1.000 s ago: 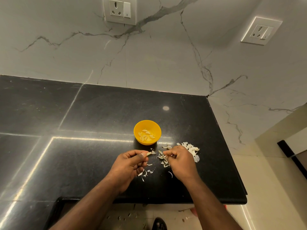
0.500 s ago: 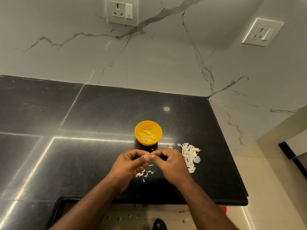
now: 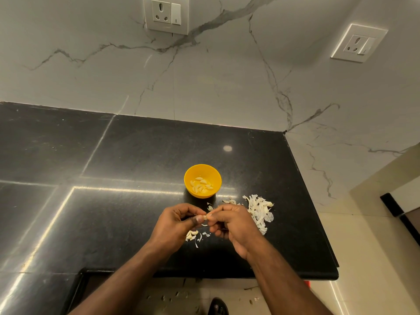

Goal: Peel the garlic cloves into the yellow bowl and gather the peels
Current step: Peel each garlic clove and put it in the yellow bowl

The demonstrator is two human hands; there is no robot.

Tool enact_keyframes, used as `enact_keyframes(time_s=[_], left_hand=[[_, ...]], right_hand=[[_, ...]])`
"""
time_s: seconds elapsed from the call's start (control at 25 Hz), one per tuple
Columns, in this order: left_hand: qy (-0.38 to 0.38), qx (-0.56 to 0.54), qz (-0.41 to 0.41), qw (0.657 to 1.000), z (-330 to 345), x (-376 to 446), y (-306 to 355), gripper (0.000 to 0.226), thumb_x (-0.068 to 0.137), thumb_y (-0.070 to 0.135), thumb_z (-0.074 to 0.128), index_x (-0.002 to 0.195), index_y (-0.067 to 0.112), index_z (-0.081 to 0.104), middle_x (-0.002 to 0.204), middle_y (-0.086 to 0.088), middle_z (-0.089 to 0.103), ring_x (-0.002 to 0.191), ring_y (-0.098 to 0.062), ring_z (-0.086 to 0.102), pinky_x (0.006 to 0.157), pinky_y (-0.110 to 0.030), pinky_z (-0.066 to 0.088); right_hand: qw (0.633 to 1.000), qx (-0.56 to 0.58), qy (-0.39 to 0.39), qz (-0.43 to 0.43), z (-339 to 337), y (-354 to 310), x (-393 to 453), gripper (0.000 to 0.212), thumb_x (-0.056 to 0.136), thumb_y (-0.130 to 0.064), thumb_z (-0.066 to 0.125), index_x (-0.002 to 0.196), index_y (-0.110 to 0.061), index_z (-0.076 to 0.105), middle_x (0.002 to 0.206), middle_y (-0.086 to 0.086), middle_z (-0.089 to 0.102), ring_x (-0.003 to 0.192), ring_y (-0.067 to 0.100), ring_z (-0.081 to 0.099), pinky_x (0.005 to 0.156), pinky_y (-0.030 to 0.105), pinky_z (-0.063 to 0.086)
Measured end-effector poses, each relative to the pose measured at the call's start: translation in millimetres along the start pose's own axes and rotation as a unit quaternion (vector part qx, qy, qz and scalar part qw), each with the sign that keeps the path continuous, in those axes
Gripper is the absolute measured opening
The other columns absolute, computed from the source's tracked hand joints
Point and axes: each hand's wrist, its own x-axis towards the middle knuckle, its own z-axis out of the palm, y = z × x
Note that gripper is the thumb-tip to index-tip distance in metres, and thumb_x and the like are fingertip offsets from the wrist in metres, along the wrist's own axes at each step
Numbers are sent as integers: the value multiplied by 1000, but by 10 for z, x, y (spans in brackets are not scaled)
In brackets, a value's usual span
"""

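Setting: polished black stone tabletop (image 3: 141,155) in a corner of white marble-veined wall (image 3: 227,87), with two white wall sockets (image 3: 167,14) above it.
Bowl: small round yellow plastic bowl (image 3: 189,176) stands just beyond the hands, holding a handful of pale peeled garlic cloves (image 3: 201,185).
Left hand: left hand (image 3: 176,222) has its fingers curled, thumb and fingertips pinching the small pale garlic clove (image 3: 205,217) held between both hands above the tabletop.
Right hand: right hand (image 3: 234,223) meets it from the other side, its thumb and forefinger pinching the same clove or its skin; which of the two I cannot tell.
Peels: loose heap of white papery garlic peels (image 3: 259,208) lies just right of the right hand; smaller scraps (image 3: 193,235) lie under the left hand, a few more between hands and bowl.
Handling: the clove looks light, firm and small, likely slick once bare, so a fingertip pinch at its ends suits it. The skin seems thin, brittle and apt to tear or drift, so gathering calls for a gentle sweep.
Hard to make out: most of the clove is hidden by the fingertips, so how much skin remains is unclear. Whether unpeeled cloves lie among the scraps cannot be told. Bits on the floor (image 3: 172,296) below the tabletop edge are too small to identify.
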Motion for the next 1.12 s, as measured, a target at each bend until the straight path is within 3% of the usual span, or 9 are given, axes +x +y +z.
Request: enact_keyframes(time_s=[0.36,0.56,0.72,0.96,1.12], left_hand=[[-6,-30,-2,1000,-8,-48,-27,15,92,1,66,99,10,77,88,-6,77,80,-13,71,71,-23,55],[-9,-120,-55,991,-47,-47,-18,19,96,4,62,107,9,76,94,-12,76,81,-14,70,70,-23,54],[0,-174,-95,980,-83,-17,1,17,91,2,66,106,3,73,89,-13,75,80,-19,70,68,-25,56],[-14,-171,-94,981,-107,-4,36,31,74,16,76,102,2,75,89,-15,75,81,-22,70,77,-34,56],[-19,-163,-92,982,-102,-10,50,22,83,9,71,104,2,75,93,-17,75,81,-21,69,78,-32,57]], right_hand=[[988,96,-18,124,0,15,18,8,85,-3,66,83,-7,73,71,9,67,57,15,60,54,24,46],[990,86,-45,104,-19,25,6,8,89,-5,68,94,-5,73,83,14,71,65,17,65,59,25,52],[994,58,-62,67,-19,27,-10,8,89,-6,67,93,-6,74,84,15,70,68,18,65,61,27,53],[998,4,-62,33,54,14,-13,17,89,-7,60,78,-15,69,74,7,64,64,17,61,59,28,49],[997,-21,-67,14,85,53,-3,18,92,-10,54,80,-17,64,71,1,61,64,15,61,61,28,48]])
